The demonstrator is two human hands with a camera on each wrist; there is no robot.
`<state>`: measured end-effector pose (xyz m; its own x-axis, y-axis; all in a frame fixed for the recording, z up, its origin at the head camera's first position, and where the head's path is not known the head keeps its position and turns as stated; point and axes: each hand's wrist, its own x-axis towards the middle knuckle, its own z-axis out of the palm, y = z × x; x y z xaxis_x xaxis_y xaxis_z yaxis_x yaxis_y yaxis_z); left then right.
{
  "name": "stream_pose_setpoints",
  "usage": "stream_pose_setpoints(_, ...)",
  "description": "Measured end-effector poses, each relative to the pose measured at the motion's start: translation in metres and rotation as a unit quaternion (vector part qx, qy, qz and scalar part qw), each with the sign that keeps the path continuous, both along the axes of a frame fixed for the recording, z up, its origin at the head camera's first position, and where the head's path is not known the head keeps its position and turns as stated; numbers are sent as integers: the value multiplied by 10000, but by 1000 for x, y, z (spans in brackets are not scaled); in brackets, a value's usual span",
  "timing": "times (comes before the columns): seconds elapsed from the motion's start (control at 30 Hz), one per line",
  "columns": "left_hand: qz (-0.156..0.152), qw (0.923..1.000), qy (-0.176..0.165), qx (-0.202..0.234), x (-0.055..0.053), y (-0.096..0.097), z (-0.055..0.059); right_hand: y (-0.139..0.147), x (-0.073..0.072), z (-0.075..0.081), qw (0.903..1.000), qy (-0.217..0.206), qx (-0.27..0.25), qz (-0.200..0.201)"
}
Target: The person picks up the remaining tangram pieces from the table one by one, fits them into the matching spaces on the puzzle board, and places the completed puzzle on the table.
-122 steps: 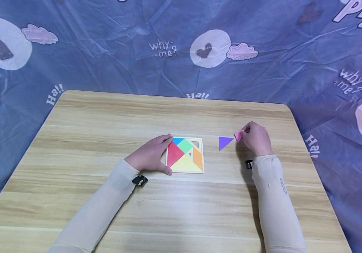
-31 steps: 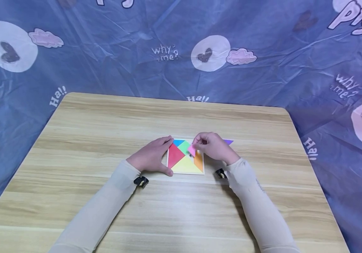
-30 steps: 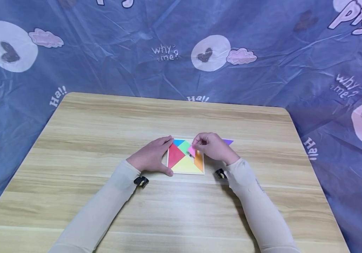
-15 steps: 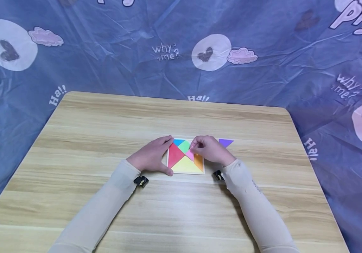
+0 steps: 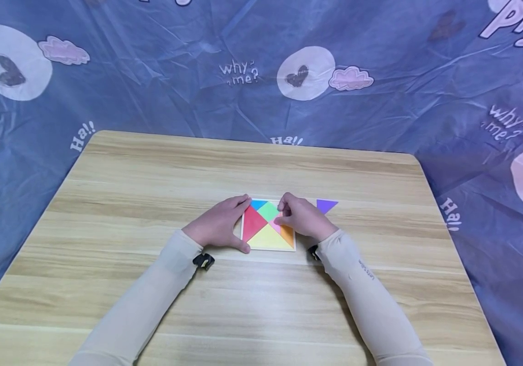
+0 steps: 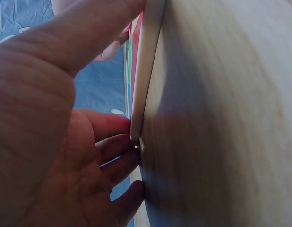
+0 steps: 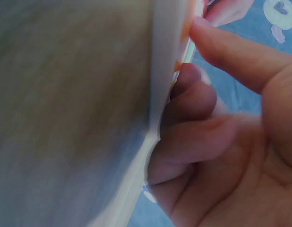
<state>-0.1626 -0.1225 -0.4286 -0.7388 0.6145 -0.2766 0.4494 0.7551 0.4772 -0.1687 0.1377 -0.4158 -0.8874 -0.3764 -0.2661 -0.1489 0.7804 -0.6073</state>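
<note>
A square tangram tray [image 5: 270, 249] lies on the table, with red [image 5: 253, 224], blue [image 5: 258, 204], green [image 5: 268, 211], yellow [image 5: 268, 239] and orange [image 5: 287, 236] pieces in it. My left hand [image 5: 217, 219] grips the tray's left side, thumb at the near corner and fingers at the far one. My right hand [image 5: 304, 216] is over the tray's right side. Its thumb presses the pink triangle [image 5: 276, 228], which lies between the green, yellow and orange pieces. In the right wrist view the other fingers curl at the tray's edge [image 7: 165, 66]. The hand hides the tray's far right corner.
A purple triangle [image 5: 326, 205] lies on the wooden table [image 5: 261, 305] just right of the tray, partly behind the right hand. Blue patterned cloth [image 5: 174, 91] hangs behind the table and at its sides.
My right hand has brought the pink triangle from right of the purple one leftward and down into the tray. Its thumb and forefinger have now spread apart. The left hand stays on the tray.
</note>
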Motion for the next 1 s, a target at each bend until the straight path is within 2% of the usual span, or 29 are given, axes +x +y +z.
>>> stream_pose_setpoints(0.33,21,10000,-9,4,-1,1,2,-1,0,1,10000,-46,39,32)
stream_pose_setpoints(0.57,24,10000,-7,1,0,0,4,9,-1,7,9996,37,-270,110)
stream_pose_setpoints(0.8,-5,10000,-22,22,0,0,4,33,-6,24,9977,501,-319,-338)
stream_pose_setpoints(1.0,28,10000,-40,9,0,-1,4,52,-9,34,9952,653,-225,-691)
